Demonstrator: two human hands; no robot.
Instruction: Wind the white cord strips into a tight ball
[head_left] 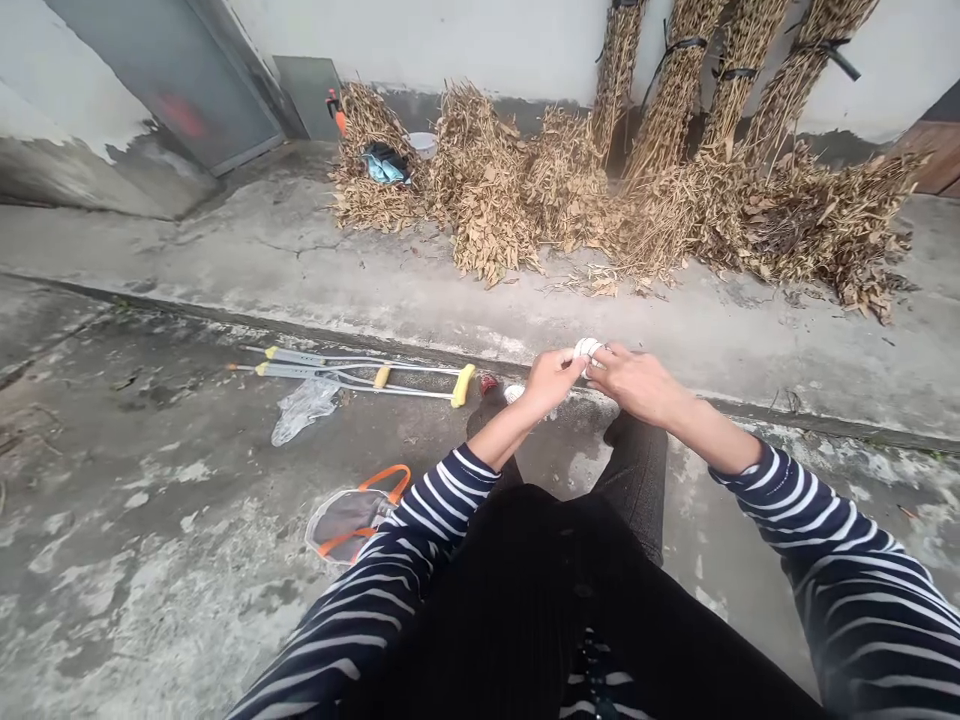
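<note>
I sit on concrete ground with my legs in black trousers stretched out ahead. My left hand [550,378] and my right hand [634,383] meet above my knees. Both are closed around a small round white object [586,349], which looks like a roll or ball of white material; only its top shows between my fingers. Both arms wear dark sleeves with white stripes. A bit of white shows near my foot below the left hand; I cannot make out what it is.
A pair of metal crutches [360,371] with yellow grips lies on the ground to my left, beside a crumpled clear plastic bag [302,408]. A mesh bag with orange handles [352,520] lies by my left hip. Bundles of dried plants [637,190] lean against the far wall.
</note>
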